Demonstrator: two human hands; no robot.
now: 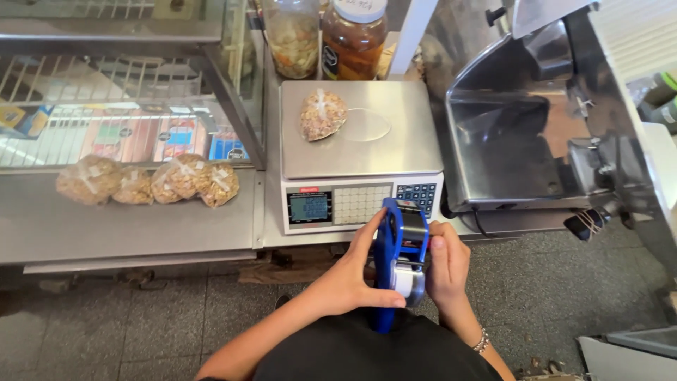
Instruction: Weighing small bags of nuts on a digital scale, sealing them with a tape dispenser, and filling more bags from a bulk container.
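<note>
- Price-label gun [399,264], blue plastic body with a white label roll at its lower end, sits upright between both hands, held out in front of the person's torso, just below the front edge of the scale [360,176].
- Left hand [352,279]: curled against the gun's left side, thumb stretched across under the roll, fingers up along the body. Closed on the gun.
- Right hand [446,264]: fingers bent around the gun's right side near the top. Also gripping it (thumb hidden behind the body).
- Handling judgement: rigid, light, hard shell; probably not slippery. The roll and loose label end look like the delicate part, so best held by the blue body or handle.
- Bagged nuts [322,115] lie on the scale's steel platter, untouched.
- Four more bags [148,180] rest on the counter to the left, well apart from the hands.
- Meat slicer [543,120] stands to the right.
</note>
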